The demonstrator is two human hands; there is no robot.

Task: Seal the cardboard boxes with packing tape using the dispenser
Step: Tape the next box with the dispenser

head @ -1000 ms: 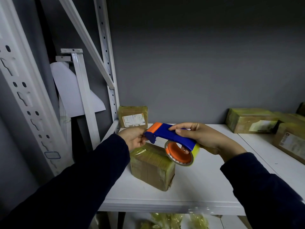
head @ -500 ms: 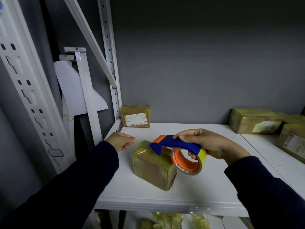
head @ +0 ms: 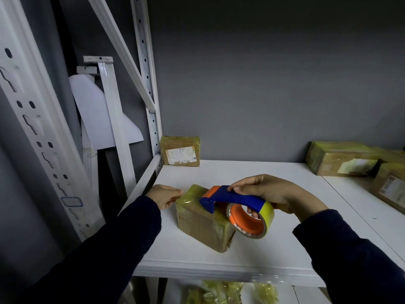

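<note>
- Far left: white perforated uprights of a metal shelf frame [head: 43, 139] lean across the view.
- The left hand [head: 163, 197], in a dark sleeve, sits at the far left corner of the near box, with its fingertips at the edge. A second ago it was at the front end of the dispenser, and it has since let go and moved to the box. Whether it pinches a tape end or only steadies the box cannot be told.
- The near cardboard box [head: 201, 224], already glossy with yellowish tape, lies on the white shelf [head: 252, 172] near its front edge.
- The blue and orange dispenser [head: 236, 198] has come down from mid-air, and its nose is now just above the top of the box. Contact is unclear.
- The yellow tape roll [head: 249, 220] hangs beside the right side of the box.
- The right hand [head: 269, 191] is wrapped firmly around the dispenser.
- Judgement: with the box braced and the dispenser lowered, a taping pass looks about to begin.
- Behind: a labelled box [head: 180, 151] stands against the wall.
- Far right: more taped boxes [head: 337, 159].
</note>
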